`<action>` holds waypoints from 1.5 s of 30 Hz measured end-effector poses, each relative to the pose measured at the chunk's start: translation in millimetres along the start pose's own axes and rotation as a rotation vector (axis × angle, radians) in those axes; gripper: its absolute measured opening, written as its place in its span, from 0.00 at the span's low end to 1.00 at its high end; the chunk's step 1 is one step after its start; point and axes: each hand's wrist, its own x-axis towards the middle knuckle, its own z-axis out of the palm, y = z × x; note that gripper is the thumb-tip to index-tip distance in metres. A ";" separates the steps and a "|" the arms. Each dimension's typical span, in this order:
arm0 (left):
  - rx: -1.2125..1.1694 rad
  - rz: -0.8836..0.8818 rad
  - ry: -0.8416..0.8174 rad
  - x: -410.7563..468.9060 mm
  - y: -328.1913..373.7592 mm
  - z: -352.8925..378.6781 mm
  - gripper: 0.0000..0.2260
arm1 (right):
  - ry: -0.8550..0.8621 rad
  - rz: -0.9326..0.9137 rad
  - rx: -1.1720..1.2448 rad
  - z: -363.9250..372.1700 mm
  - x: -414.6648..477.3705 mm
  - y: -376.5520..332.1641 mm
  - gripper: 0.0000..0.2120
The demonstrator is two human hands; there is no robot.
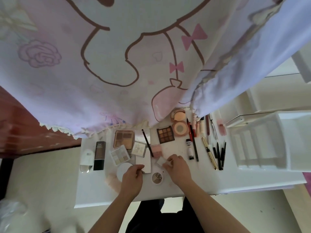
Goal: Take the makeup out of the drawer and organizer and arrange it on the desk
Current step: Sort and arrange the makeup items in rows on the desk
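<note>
Two pinches, left hand (133, 178) on mirror (143, 161), right hand (179, 169) on pad (159, 161)

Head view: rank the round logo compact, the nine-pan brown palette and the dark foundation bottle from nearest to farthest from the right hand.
1. Round logo compact, just left of the right hand.
2. Nine-pan brown palette, beyond the hand, farther back on the desk.
3. Dark foundation bottle, far over on the left side.
</note>
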 end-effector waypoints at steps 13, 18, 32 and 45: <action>-0.054 -0.118 -0.042 -8.1 15.6 -5.8 0.12 | -0.030 -0.118 -0.321 -7.4 4.5 -16.5 0.18; -0.454 -0.215 -0.013 -28.1 72.0 -36.1 0.04 | 0.009 -0.244 0.151 -40.2 -14.9 -38.5 0.20; -0.571 0.216 -0.368 -78.2 219.2 -127.4 0.10 | 0.158 -0.712 0.317 -175.1 -99.6 -82.1 0.26; -0.828 0.149 -0.473 -70.6 235.5 -115.8 0.27 | 0.442 -0.851 0.217 -206.0 -122.4 -79.9 0.24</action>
